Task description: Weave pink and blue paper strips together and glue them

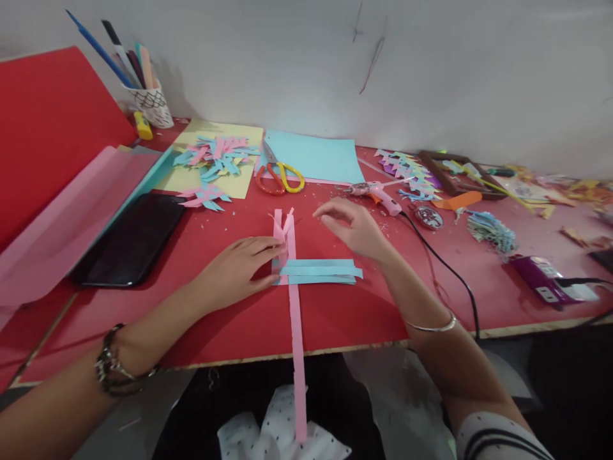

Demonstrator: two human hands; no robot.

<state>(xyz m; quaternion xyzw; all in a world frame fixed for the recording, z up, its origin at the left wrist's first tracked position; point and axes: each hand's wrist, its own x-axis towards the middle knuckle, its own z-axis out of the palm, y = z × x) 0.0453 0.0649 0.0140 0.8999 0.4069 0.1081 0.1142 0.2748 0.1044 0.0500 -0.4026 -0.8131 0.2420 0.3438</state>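
Pink paper strips (295,319) and blue paper strips (323,271) cross on the red table in front of me. One long pink strip hangs past the table's front edge over my lap; the blue ones extend rightward. My left hand (239,265) lies at the left of the crossing, fingers and thumb spread, fingertips touching the strips. Its fingers partly cover the crossing. Above and to the right of the strips, my right hand (357,227) is raised with the thumb apart from the bent fingers, and nothing shows in it.
Scissors (282,179) lie behind the strips, near blue sheets (313,153) and cut paper pieces (220,156). A pink glue gun (378,193) with a black cable lies right. At left are a phone (136,239), pink sheet (71,223) and pen cup (153,105). A purple socket box (543,279) sits far right.
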